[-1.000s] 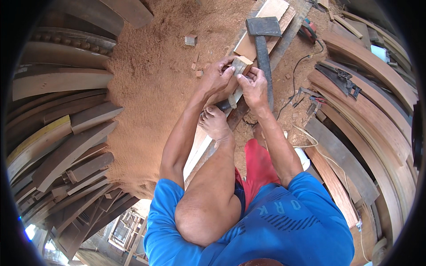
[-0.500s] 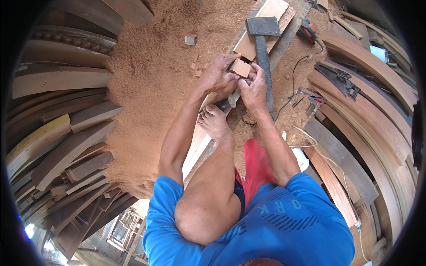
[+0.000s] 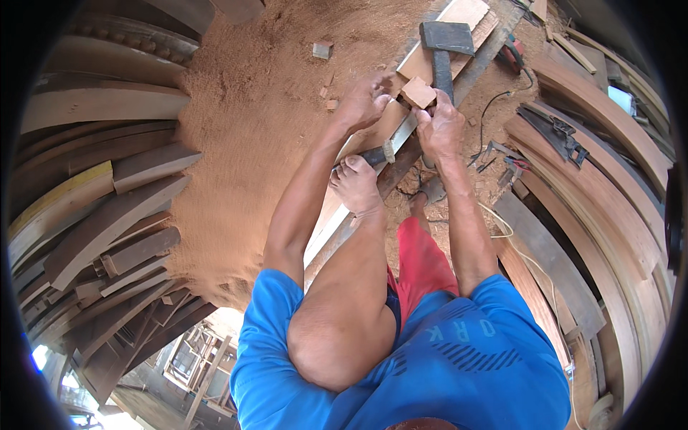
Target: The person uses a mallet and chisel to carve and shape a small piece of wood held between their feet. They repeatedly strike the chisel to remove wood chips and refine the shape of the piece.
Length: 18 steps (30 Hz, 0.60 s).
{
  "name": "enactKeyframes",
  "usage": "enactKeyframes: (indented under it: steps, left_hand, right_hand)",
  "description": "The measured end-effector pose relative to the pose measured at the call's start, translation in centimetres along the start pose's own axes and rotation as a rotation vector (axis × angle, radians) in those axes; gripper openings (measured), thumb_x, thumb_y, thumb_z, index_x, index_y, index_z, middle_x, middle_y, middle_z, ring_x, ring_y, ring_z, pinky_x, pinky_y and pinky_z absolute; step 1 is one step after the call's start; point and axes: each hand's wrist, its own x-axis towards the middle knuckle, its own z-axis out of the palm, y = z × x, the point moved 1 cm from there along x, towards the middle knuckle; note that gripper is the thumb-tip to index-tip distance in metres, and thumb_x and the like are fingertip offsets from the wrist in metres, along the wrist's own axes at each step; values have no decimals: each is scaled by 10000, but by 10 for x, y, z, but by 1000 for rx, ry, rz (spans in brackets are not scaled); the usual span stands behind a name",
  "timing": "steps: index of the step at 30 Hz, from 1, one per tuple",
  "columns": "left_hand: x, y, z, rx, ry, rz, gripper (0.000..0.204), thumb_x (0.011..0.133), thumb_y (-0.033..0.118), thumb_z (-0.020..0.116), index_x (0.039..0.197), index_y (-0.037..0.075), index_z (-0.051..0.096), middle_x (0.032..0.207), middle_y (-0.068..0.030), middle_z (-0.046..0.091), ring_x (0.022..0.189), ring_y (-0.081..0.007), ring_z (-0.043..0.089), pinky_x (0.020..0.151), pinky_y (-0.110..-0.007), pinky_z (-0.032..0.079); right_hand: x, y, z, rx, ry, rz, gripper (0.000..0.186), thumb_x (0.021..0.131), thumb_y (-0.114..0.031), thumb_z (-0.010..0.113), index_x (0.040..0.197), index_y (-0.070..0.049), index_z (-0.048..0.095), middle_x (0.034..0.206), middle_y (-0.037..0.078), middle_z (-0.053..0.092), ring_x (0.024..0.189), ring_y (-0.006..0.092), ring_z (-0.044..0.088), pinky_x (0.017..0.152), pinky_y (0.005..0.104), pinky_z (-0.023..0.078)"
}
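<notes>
A small pale wood block is pinched in the fingers of my right hand, above a long plank. My left hand is a short way left of it, fingers loosely bent and apart, with nothing visible in them. A mallet with a dark square head lies across the boards, its handle running down behind my right hand. By my bare foot, a dark rod-like tool with a pale end lies on the long plank; I cannot make out its kind.
Sawdust covers the ground, with a small loose block on it. Curved timbers are stacked at the left, long boards at the right. A black clamp-like tool, a red power tool and its cord lie at right.
My left hand has let go of the block and drawn away to the left. The right hand alone now holds the block, turned to another angle. The whole view has shifted slightly.
</notes>
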Motion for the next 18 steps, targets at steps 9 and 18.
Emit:
enactKeyframes:
  steps: [9, 18]
  left_hand:
    - [-9, 3, 8, 151, 43, 149, 545, 815, 59, 720, 1348, 126, 631, 1154, -182, 715, 1045, -395, 665, 956, -476, 508]
    - [3, -2, 16, 116, 46, 214, 558, 798, 66, 749, 1343, 128, 646, 1155, -142, 717, 1084, -366, 609, 975, -457, 465]
  right_hand:
    - [-6, -2, 0, -21, -108, -96, 444, 855, -128, 707, 1250, 24, 571, 933, 292, 706, 926, 478, 693, 808, 535, 546]
    - [-3, -12, 2, -48, -89, -5, 490, 856, -120, 699, 1279, 66, 537, 915, 311, 698, 910, 486, 693, 810, 535, 550]
